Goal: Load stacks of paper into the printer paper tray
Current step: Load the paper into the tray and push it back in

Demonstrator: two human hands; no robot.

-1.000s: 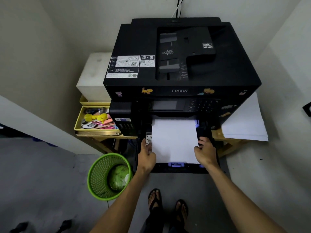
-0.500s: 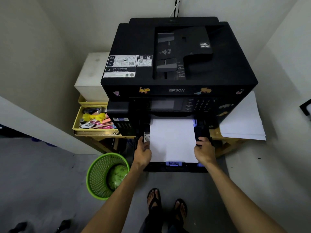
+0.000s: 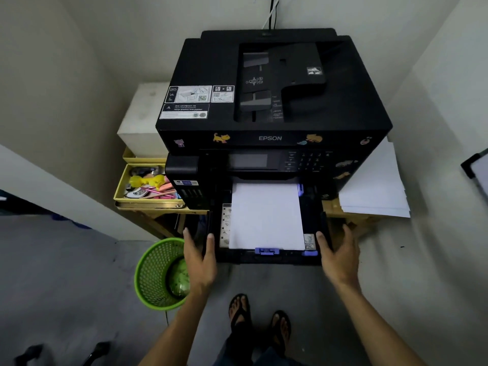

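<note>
A black Epson printer (image 3: pixel 272 138) stands on a wooden stand. Its black paper tray (image 3: pixel 274 258) is pulled out at the front, with a white paper stack (image 3: pixel 266 215) lying flat inside against blue guides. My left hand (image 3: pixel 200 260) straddles the tray's front left corner, thumb inside the wall and fingers outside. At the front right corner my right hand (image 3: pixel 339 257) grips the same way. Neither hand touches the paper.
A spare stack of white sheets (image 3: pixel 375 186) lies on the stand right of the printer. Left of it are a yellow organiser tray (image 3: pixel 120 186) of small items and a white box (image 3: pixel 142 120). A green mesh bin (image 3: pixel 158 273) stands on the floor by my left hand.
Both hands have left the sides of the paper stack and moved outward and toward me, onto the tray's front corners. The paper lies settled in the tray.
</note>
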